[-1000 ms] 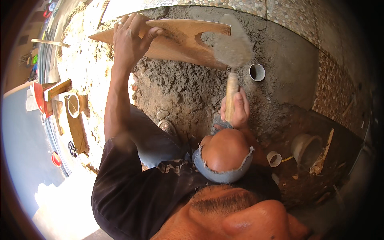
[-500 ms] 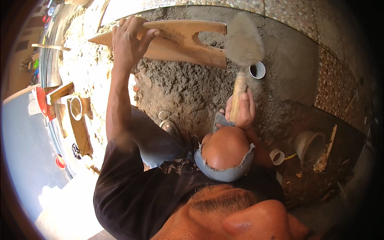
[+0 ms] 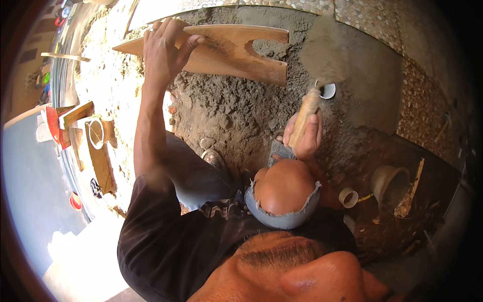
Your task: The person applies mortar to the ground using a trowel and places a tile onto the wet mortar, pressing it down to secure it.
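My left hand [image 3: 163, 53] grips the top edge of a wooden board [image 3: 234, 55] with a rounded notch in its right end, lying over rough wet mortar [image 3: 221, 100]. My right hand [image 3: 304, 131] is closed on the wooden handle of a trowel [image 3: 322, 53], whose motion-blurred blade is over mortar to the right of the board. A short upright white pipe end [image 3: 327, 92] sits in the mortar, partly hidden by the trowel. A smoothed grey mortar patch [image 3: 372, 85] lies farther right. My sandalled feet are on the ground below.
A pebbled paving strip [image 3: 372, 25] borders the top and right. At lower right are a grey pot [image 3: 388, 183], a short pipe piece [image 3: 348, 198] and a wood stick [image 3: 411, 190]. At left lie a red object [image 3: 51, 126], wood offcuts [image 3: 75, 113], a bucket [image 3: 94, 134] and long rods [image 3: 68, 176].
The trowel and my right hand have moved right, the blade now tilted over beside the pipe. My left hand and the board have shifted only very slightly.
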{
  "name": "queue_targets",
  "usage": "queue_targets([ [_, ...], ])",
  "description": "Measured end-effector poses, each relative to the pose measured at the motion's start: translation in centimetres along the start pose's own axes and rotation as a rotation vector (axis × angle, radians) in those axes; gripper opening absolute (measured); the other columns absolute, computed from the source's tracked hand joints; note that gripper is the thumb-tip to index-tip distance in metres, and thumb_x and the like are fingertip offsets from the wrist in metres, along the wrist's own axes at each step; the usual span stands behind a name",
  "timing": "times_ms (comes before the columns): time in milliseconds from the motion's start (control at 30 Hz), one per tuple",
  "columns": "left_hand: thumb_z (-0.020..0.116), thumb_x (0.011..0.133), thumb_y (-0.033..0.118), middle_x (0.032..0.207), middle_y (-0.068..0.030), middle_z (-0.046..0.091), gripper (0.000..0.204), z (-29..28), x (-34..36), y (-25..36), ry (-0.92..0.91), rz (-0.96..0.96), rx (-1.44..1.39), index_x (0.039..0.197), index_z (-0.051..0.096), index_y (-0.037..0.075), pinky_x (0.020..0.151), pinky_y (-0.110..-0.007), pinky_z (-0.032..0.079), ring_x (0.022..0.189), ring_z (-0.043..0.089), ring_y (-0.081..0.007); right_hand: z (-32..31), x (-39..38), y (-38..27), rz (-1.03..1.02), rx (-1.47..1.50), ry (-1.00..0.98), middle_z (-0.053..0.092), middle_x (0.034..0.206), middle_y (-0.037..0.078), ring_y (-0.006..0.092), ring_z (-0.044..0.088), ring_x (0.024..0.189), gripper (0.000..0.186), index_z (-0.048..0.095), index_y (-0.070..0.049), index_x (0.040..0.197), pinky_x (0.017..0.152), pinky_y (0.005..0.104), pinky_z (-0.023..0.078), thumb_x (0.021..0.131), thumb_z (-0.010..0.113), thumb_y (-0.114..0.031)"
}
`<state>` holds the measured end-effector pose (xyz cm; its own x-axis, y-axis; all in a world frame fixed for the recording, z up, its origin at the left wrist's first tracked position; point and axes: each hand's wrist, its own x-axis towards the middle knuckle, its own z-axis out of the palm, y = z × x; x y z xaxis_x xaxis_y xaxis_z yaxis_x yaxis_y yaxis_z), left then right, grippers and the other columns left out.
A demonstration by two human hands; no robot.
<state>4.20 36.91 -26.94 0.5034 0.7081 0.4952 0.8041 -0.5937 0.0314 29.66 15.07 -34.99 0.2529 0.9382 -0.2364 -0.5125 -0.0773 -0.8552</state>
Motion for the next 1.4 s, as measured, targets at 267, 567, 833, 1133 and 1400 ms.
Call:
queue_targets([
  [267,0.068,0.078,0.056,0.081,-0.0038,0.062,0.051,0.1,0.0,0.1,-0.001,-0.013,-0.013,0.091,0.064,0.007,0.077,-0.039,0.04,0.084,0.056,-0.0242,0.3,0.3,0.1,0.039,0.035,0.101,0.047,0.063,0.005,0.0119,0.044,0.045,0.046,0.041,-0.005,0.125,0.042,0.0258,0.039,0.102,0.034,-0.044],
  [567,0.067,0.078,0.058,0.082,-0.0041,0.062,0.053,0.3,0.2,0.0,-0.008,-0.013,-0.01,0.092,0.065,0.007,0.077,-0.039,0.04,0.084,0.056,-0.0245,-0.8,0.1,1.9,0.031,-0.056,-0.089,0.05,0.065,0.006,0.0128,0.045,0.047,0.048,0.037,-0.003,0.129,0.042,0.0262,0.039,0.103,0.032,-0.044],
  [833,0.066,0.078,0.057,0.08,-0.0049,0.06,0.053,0.3,0.1,0.0,0.009,0.002,-0.018,0.091,0.063,0.006,0.075,-0.038,0.04,0.082,0.056,-0.0252,-1.1,1.3,-1.2,-0.149,-0.384,-0.075,0.051,0.074,0.007,0.0109,0.046,0.053,0.051,0.034,0.003,0.14,0.048,0.0261,0.042,0.103,0.037,-0.032],
  [1133,0.067,0.08,0.054,0.078,-0.007,0.057,0.051,0.3,0.2,0.2,0.046,0.051,-0.042,0.09,0.059,0.005,0.073,-0.039,0.04,0.079,0.054,-0.0274,-0.5,1.2,-1.3,-0.172,-0.411,-0.053,0.055,0.073,0.006,0.0095,0.049,0.055,0.051,0.035,0.004,0.141,0.051,0.026,0.043,0.103,0.039,-0.03],
  [1400,0.066,0.078,0.057,0.079,-0.0022,0.06,0.051,0.5,0.2,0.2,0.034,0.043,-0.02,0.089,0.063,0.008,0.073,-0.037,0.039,0.079,0.055,-0.0224,-0.4,0.8,-0.3,-0.079,-0.383,-0.072,0.054,0.076,0.007,0.0101,0.047,0.055,0.051,0.037,0.002,0.141,0.048,0.0262,0.041,0.103,0.038,-0.033],
])
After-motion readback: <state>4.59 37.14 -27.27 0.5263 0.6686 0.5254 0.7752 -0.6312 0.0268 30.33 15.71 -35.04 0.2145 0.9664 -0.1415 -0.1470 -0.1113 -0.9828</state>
